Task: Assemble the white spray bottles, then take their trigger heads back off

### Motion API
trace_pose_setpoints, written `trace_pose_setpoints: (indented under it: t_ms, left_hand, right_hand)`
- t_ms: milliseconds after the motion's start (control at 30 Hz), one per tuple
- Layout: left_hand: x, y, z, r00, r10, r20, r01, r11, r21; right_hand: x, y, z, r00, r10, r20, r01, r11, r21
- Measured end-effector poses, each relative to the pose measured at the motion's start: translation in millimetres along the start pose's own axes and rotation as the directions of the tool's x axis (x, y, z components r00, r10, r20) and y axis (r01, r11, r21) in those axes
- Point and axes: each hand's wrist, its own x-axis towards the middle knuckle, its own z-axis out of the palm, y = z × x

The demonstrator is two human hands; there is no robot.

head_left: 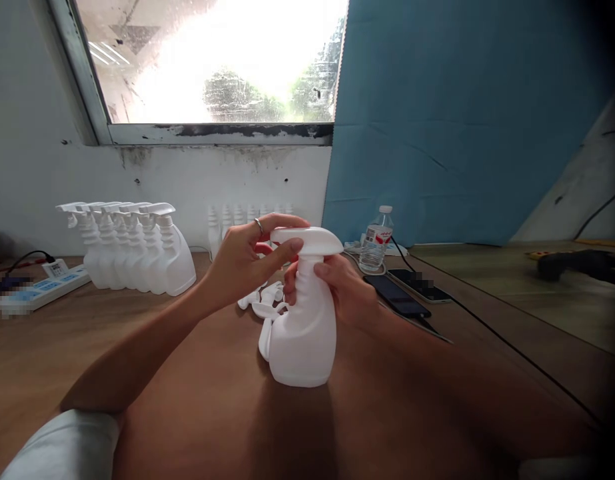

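A white plastic spray bottle (304,333) stands upright on the table in front of me, its trigger spray head (312,240) seated on the neck. My left hand (252,250), with a ring on one finger, pinches the nozzle end of the head between thumb and fingers. Around the bottle's neck, just under the head, my right hand (344,283) is closed, its fingertips showing on the left side of the neck. Several loose white spray heads (267,300) lie on the table behind the bottle, partly hidden by it and by my hands.
A row of white spray bottles with heads (137,253) stands at the left, beside a power strip (42,290). Headless bottles (227,223) line the wall. At the right are a water bottle (376,240), two phones (397,293) and a black cable (507,360).
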Motion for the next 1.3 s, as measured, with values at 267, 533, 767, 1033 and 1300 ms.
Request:
trace_pose_setpoints:
  t_ms: [267, 533, 767, 1033, 1300]
  left_hand:
    - [-4.3, -4.6, 2.0, 0.999, -0.025, -0.045, 0.023, 0.998, -0.053]
    - [-4.8, -4.0, 3.2, 0.998, -0.037, -0.048, 0.035, 0.998, -0.043]
    - [-5.3, -3.5, 2.3, 0.998, -0.031, -0.057, 0.031, 0.999, -0.01]
    - [-5.1, -2.8, 2.6, 0.998, -0.026, -0.065, 0.026, 1.0, -0.002]
    - [-4.5, -4.7, 2.2, 0.997, -0.029, -0.066, 0.029, 1.0, -0.003]
  right_hand:
    - [1.2, -3.7, 4.6, 0.998, 0.033, -0.058, -0.034, 0.999, -0.03]
    - [0.5, -3.0, 3.9, 0.998, 0.045, -0.052, -0.047, 0.998, -0.045]
    - [0.6, -2.8, 3.2, 0.999, 0.036, -0.041, -0.037, 0.999, -0.038]
    - [1.1, -2.3, 3.1, 0.999, 0.029, -0.027, -0.029, 0.999, -0.027]
    - [-0.2, 0.2, 1.2, 1.0, -0.007, -0.026, 0.008, 1.0, 0.018]
